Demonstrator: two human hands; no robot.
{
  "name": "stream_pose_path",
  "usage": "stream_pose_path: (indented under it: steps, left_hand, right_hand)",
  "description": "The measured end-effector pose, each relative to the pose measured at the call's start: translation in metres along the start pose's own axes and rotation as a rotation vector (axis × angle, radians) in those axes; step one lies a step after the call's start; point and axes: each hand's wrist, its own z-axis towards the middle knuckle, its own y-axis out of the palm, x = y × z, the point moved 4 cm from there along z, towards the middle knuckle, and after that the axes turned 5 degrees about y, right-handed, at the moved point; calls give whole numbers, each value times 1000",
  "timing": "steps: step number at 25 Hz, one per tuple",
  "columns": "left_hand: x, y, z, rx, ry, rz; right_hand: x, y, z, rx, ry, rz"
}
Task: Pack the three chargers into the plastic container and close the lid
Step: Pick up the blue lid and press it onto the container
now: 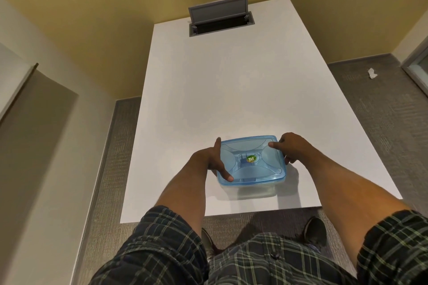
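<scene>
Hands point(209, 159) point(293, 146) grip blue lid point(251, 159) edges.

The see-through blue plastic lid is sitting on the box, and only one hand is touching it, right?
Not quite. The head view shows both hands on the see-through blue plastic lid: the left hand holds its left edge and the right hand its right edge. The lid does sit on the clear plastic box.

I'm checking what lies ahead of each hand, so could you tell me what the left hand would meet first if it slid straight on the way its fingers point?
Probably nothing: beyond the left hand, bare table runs to the cable hatch, which seems slightly right of that line.
</scene>
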Motion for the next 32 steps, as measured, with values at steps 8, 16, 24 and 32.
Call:
stream_pose_path:
  steps: [8, 16, 24, 32]
  left_hand:
    - [4, 3, 0, -26, -37, 82]
    - [9, -1, -6, 51, -38, 357]
    - [8, -2, -6, 138, 5, 484]
    - [14, -5, -1, 171, -12, 544]
  right_hand:
    - [-3, -10, 2, -41, -47, 37]
    - [4, -3, -16, -339, -126, -125]
    - [5, -3, -21, -397, -174, -234]
    - [0, -6, -25, -396, -271, -337]
